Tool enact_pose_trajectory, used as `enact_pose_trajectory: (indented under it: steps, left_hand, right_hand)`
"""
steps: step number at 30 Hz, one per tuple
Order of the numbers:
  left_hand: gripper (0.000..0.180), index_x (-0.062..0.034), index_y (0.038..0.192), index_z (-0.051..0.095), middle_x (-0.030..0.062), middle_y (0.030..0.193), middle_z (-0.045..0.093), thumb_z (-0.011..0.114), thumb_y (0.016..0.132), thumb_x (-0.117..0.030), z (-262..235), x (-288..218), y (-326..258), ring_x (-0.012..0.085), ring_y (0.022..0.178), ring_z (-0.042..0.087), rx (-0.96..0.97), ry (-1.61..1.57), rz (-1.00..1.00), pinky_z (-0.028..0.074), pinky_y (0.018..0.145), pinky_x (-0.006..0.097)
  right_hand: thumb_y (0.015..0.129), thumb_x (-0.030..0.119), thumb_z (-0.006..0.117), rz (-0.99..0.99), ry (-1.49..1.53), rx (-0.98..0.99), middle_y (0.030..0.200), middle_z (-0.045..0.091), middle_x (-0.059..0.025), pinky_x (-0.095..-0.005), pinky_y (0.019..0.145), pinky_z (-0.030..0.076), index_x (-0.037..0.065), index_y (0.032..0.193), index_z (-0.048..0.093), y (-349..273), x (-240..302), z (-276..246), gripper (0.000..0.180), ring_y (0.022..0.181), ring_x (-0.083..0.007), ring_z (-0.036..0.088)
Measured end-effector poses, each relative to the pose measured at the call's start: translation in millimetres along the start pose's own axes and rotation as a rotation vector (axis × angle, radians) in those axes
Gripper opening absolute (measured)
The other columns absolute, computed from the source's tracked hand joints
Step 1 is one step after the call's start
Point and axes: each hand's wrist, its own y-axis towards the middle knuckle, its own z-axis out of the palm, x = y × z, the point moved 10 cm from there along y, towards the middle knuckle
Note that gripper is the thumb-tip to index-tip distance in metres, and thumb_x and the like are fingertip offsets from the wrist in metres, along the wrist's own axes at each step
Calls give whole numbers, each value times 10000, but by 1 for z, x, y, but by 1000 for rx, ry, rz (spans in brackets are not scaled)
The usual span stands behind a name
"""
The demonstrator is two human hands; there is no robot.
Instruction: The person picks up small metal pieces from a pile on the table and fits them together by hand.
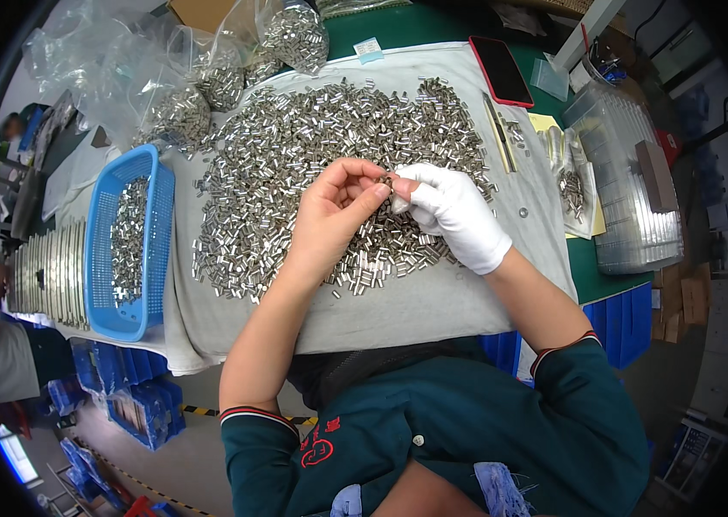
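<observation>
My bare left hand (340, 207) and my right hand (454, 211), in a white glove with bare thumb and fingertip showing, meet above a wide pile of small silvery metal cylinders (295, 138). The fingertips of both pinch together around a small metal cylinder (388, 183), which they mostly cover. Under the hands the pile spreads over a pale grey cloth (295, 323). Left of it a blue plastic basket (161, 250) holds more of the cylinders.
Clear plastic bags of cylinders (295, 39) stand at the back left. To the right lie a red-edged phone (500, 71), tweezers (502, 142), a bag with parts (572, 185) and stacked clear plastic boxes (631, 207). Another person (15, 345) is at the far left.
</observation>
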Motion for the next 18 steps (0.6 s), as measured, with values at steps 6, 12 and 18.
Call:
enact_pose_trajectory:
  steps: [6,12,18]
  left_hand:
    - [167,-35,906,575,0,809,510,643,765,-91,3,-20,-4,39,647,444,-29,396,253,399,590,176]
    - [231,-49,911,602,44,800,538,674,718,-155,-1,-42,-4,113,654,501,-69,667,262,419,610,251]
    - [287,-33,888,594,93,734,559,674,677,-210,11,-26,-7,261,724,548,228,1256,304,415,658,362]
  right_hand:
    - [856,261,522,99,200,93,650,483,42,-146,383,261,61,854,563,5,-16,6,204,471,0,342]
    - [868,226,481,470,934,272,672,464,26,-125,294,202,64,921,475,4,-45,25,171,426,4,318]
    - [860,210,482,525,1091,307,676,466,18,-124,300,206,57,906,480,3,-45,33,160,428,3,318]
